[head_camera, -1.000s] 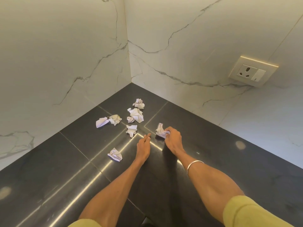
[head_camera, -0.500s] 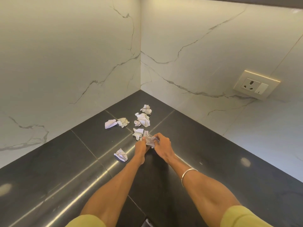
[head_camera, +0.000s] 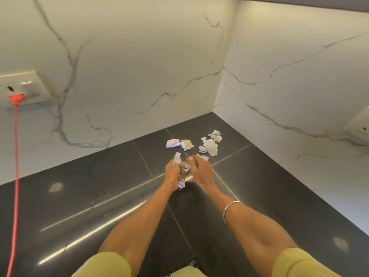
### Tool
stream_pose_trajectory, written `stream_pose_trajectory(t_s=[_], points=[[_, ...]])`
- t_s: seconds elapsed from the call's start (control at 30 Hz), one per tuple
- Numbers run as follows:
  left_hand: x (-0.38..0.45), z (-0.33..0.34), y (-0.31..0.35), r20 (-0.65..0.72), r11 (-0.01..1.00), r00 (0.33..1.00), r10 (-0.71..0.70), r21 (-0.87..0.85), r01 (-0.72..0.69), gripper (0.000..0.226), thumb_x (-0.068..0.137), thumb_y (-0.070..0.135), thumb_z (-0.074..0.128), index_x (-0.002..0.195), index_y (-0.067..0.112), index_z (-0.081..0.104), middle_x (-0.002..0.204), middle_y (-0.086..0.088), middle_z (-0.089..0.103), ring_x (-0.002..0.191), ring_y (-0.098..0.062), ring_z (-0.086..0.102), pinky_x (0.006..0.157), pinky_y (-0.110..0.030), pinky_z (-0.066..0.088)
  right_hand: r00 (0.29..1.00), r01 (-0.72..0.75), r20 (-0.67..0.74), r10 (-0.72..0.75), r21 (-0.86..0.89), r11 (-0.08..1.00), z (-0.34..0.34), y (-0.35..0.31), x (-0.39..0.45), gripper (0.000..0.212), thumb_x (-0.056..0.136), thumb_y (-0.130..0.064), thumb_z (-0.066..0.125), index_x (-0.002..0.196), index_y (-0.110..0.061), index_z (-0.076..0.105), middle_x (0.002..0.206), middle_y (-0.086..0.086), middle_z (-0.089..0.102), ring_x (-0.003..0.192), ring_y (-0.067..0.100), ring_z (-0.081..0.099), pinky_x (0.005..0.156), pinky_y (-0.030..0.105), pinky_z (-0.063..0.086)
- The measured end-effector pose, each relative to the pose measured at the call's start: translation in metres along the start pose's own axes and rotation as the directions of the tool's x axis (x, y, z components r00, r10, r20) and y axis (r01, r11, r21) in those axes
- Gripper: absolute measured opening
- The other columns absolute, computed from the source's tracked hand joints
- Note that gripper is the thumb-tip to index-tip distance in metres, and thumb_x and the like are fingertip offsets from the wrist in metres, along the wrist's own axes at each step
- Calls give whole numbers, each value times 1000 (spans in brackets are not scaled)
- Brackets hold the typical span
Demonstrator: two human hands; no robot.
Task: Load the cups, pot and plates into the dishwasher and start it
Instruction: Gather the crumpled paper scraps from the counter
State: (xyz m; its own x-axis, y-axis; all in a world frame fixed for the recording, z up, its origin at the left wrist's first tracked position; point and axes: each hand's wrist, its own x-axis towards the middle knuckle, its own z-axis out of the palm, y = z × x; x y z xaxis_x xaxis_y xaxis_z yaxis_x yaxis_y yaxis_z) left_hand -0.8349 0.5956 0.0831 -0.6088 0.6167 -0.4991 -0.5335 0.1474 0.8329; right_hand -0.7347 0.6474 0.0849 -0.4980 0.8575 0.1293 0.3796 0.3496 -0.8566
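No cups, pot, plates or dishwasher are in view. My left hand (head_camera: 173, 170) grips a wad of crumpled white paper (head_camera: 181, 163) just above the dark countertop (head_camera: 99, 186). Close beside the wad is my right hand (head_camera: 200, 169), fingers loosely curled and thumb raised, holding nothing that I can see. Another paper scrap (head_camera: 181, 184) lies under my left wrist. Several more crumpled scraps (head_camera: 210, 146) lie further back near the corner.
White marble walls meet in a corner behind the scraps. An orange plug (head_camera: 17, 97) sits in a wall socket (head_camera: 26, 86) at the left, and its cable (head_camera: 16, 156) hangs down onto the counter. A second socket (head_camera: 359, 128) is at the right edge.
My right hand carried the scrap it pinched over to my left hand, which now grips it. The camera has swung left, bringing the orange plug and cable into view.
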Motion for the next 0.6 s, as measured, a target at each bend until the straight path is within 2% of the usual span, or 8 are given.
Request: stream_pose_trajectory(t_s=[0.1,0.2,0.27,0.33,0.4,0.43,0.53,0.6], points=[[6,-28,10,-56,998,997,51,-41,-54,17,101,23,53,99,8,61,70,-11,64,69,-24,63,65,-37,61,1000,16,18,-14,-80,997,18,-4,5,28,102,-21,39,102,-18,67,100,-5,68,90,6,60,71,6,37],[8,-54,16,-101,997,992,76,-18,-78,22,100,33,54,101,13,63,60,-5,66,70,-25,62,81,-44,57,992,-9,125,29,-158,987,38,5,11,26,99,-14,41,113,-20,62,110,-1,66,100,12,61,79,18,42],[10,-68,17,-129,997,989,73,11,-73,21,100,27,53,113,13,62,54,-3,64,72,-28,56,85,-46,53,966,-19,247,81,-242,970,50,11,12,24,97,-20,46,118,-22,58,116,2,63,103,16,61,83,26,46],[12,-77,14,-156,998,986,58,33,-53,23,99,26,53,115,11,61,60,-7,66,74,-28,57,88,-46,54,927,9,353,128,-362,932,58,16,12,29,91,-28,55,120,-23,57,120,4,58,108,20,57,91,34,48],[13,-81,12,-186,999,982,38,35,-32,22,95,33,58,109,17,63,73,-13,69,77,-27,63,87,-46,58,901,67,410,143,-457,887,64,20,11,32,85,-26,62,117,-23,61,120,6,53,114,24,53,96,36,48],[12,-81,12,-203,999,979,30,26,-25,19,94,33,61,107,19,65,71,-11,70,77,-27,64,85,-45,58,899,87,417,134,-470,878,66,23,12,30,83,-23,65,113,-23,64,119,7,53,115,25,52,96,35,48],[10,-79,10,-192,999,981,1,-42,-9,9,96,28,61,97,20,64,49,-3,63,64,-23,60,84,-44,55,926,66,361,110,-442,895,64,26,15,24,82,-17,67,106,-21,68,116,7,58,111,24,56,91,28,48],[10,-73,9,-167,997,986,-20,-70,8,9,98,20,57,104,21,64,49,-6,62,61,-23,57,86,-46,53,956,34,280,85,-394,918,54,24,18,20,84,-19,68,104,-19,69,112,5,61,102,20,59,83,22,44]])
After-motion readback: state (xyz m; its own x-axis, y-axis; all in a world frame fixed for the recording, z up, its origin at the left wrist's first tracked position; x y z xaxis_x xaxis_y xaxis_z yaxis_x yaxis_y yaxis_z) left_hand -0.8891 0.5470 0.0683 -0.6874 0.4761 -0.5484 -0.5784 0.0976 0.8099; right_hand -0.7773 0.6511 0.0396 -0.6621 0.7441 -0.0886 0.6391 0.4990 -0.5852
